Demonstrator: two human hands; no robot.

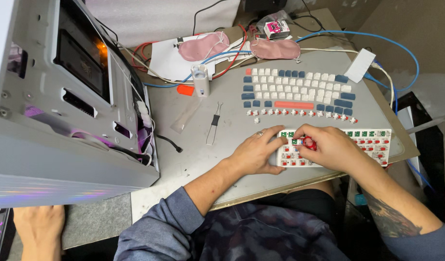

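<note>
From the head camera I see my left hand (255,153) pressed flat-ish on the left end of a white keyboard base (372,145), fingers spread and loose, steadying it near the front edge of the grey bench (203,145). My right hand (328,147) is clenched around a small red switch puller (309,143), which sits over the upper left part of the board, where a few green-topped sockets show. Red-stemmed switches remain across most of the board.

Beyond the board lies a row of pulled switches (299,114), and behind those the removed keycaps (295,87) are laid out in white, blue and one long coral bar. A wire keycap puller (213,126) rests well to the left, near a small white bottle (200,79). Two pink eye masks (275,48) lie at the back among blue and red cables. An open computer case (67,96) stands on the left (it crowds the bench a good deal).

My worry is the board: it overhangs close to the bench edge, so a hard upward tug could tip or slide it if the left hand eases off. A crooked pull could bend a switch's pins, and a freed switch could spring away to the floor. Another person's hand (38,224) shows at the lower left, apart from mine.
</note>
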